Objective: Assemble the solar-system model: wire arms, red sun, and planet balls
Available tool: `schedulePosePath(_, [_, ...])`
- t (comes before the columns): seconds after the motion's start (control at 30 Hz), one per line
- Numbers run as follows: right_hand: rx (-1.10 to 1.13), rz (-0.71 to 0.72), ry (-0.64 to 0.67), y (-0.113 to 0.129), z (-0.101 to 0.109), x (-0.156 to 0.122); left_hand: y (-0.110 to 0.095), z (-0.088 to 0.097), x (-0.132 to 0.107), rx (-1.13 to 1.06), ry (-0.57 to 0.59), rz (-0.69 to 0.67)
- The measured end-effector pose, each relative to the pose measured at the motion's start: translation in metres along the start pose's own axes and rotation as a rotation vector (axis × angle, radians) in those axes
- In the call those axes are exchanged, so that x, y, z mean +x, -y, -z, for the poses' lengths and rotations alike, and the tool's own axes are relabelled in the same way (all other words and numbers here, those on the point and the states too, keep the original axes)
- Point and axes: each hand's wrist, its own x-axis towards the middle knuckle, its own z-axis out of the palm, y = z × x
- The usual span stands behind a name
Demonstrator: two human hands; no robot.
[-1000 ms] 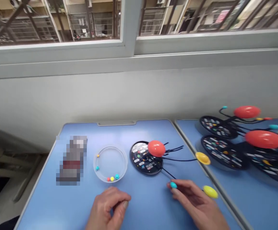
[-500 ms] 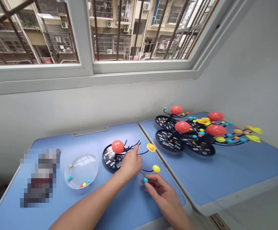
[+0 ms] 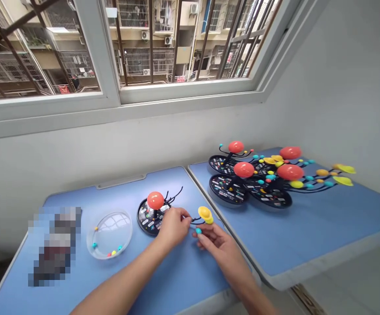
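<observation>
A solar-system model [image 3: 150, 216] stands on the blue desk [image 3: 117, 197], with a black round base [image 3: 145, 221], a red sun ball [image 3: 155, 200] and thin black wire arms. My left hand [image 3: 173, 227] is closed around the wires at the base's right side. My right hand [image 3: 217, 247] pinches a cyan bead [image 3: 198, 230] on a wire end. Just above that hand, a yellow ringed planet [image 3: 204, 213] nearly touches a yellow ball [image 3: 210, 221]. My left hand hides part of the base.
A clear round plastic dish [image 3: 109, 235] holding small coloured beads sits left of the model, beyond it a pixelated object [image 3: 54, 247]. Several similar models stand on a second blue table [image 3: 324, 232] to the right, against the wall under a window [image 3: 183, 48].
The view has swung back from close on the desk. My left hand has moved onto the model's wires. The yellow ringed planet and yellow ball have drawn together near my hands.
</observation>
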Motion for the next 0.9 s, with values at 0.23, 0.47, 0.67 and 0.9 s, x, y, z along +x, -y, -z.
schedulePosePath(0.23, [0.029, 0.003, -0.033, -0.003, 0.002, 0.008, 0.011, 0.0, -0.024, -0.052, 0.036, -0.106])
schedulePosePath(0.47, [-0.243, 0.11, -0.057, 0.006, -0.005, -0.004, 0.034, 0.001, -0.046, -0.178, -0.042, -0.168])
schedulePosePath(0.67, [-0.386, 0.234, -0.058, 0.013, -0.016, -0.011, 0.045, 0.0, -0.053, -0.258, -0.073, -0.194])
schedulePosePath(0.9, [-0.45, 0.352, -0.145, 0.025, -0.023, -0.021, 0.048, -0.007, -0.062, -0.346, -0.12, -0.194])
